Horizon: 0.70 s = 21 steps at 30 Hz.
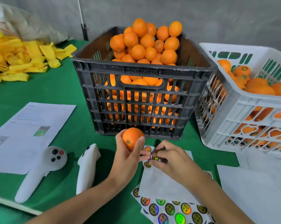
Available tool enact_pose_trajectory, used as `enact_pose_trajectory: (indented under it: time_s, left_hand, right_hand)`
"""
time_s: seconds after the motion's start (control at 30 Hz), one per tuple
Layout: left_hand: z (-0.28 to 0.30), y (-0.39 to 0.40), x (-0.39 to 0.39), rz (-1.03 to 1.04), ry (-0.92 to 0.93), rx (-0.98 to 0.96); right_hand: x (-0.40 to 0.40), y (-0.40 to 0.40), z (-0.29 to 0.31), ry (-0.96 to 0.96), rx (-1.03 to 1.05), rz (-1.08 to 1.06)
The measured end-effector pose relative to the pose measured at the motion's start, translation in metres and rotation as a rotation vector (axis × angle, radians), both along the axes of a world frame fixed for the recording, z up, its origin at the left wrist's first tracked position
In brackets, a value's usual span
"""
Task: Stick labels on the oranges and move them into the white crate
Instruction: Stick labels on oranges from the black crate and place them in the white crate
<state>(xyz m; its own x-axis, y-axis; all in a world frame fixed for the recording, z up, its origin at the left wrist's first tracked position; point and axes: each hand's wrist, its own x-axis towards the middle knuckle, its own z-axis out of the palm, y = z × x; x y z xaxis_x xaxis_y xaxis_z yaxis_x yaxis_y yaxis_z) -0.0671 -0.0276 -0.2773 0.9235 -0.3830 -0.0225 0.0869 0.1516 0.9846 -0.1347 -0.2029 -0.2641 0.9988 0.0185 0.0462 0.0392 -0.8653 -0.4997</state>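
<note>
Sticker sheet [177, 210], near edge of the green table [63, 88]: rows of round holographic labels, partly covered by a blank white backing sheet [162, 180] that runs up toward the hands. Right hand [167, 157]: fingers curled, pinching at one label [155, 158] on the far end of that backing sheet; whether the label is already free of the paper cannot be told. Left hand [128, 157]: gripping one orange [132, 138], raised just left of and above the right hand's fingertips, so the label has only a short way up and leftward to reach the fruit. Orange: round, bright, pebbled skin, green stem scar turned toward the camera, no label showing on the visible side. Black crate [143, 94]: centre of table, directly behind the held orange, heaped above its rim with unlabelled oranges. White crate [243, 109]: right edge of table, touching or just beside the black crate, partly filled with oranges bearing labels; it lies to the right of both hands, nearer the right one. Two white controllers [44, 168] and a printed sheet [30, 133]: left of the hands. Yellow foam sleeves [23, 62]: far left corner.
</note>
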Motion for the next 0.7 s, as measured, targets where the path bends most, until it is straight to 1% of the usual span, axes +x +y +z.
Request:
enact_pose_trajectory:
  time_s: [0.2,0.33,0.5,0.7]
  left_hand:
    - [-0.002,0.002,-0.003,-0.007,-0.093,0.044]
    - [-0.004,0.003,-0.005,-0.025,-0.141,0.061]
    - [-0.008,0.002,-0.008,-0.04,-0.177,0.104]
    - [-0.009,0.002,-0.008,-0.028,-0.194,0.091]
  right_hand:
    - [-0.002,0.004,0.003,-0.021,-0.03,-0.034]
    - [-0.007,-0.001,0.009,-0.021,-0.167,-0.137]
    - [-0.01,0.008,0.01,-0.013,-0.28,-0.256]
    - [-0.011,0.017,0.011,-0.062,-0.308,-0.287]
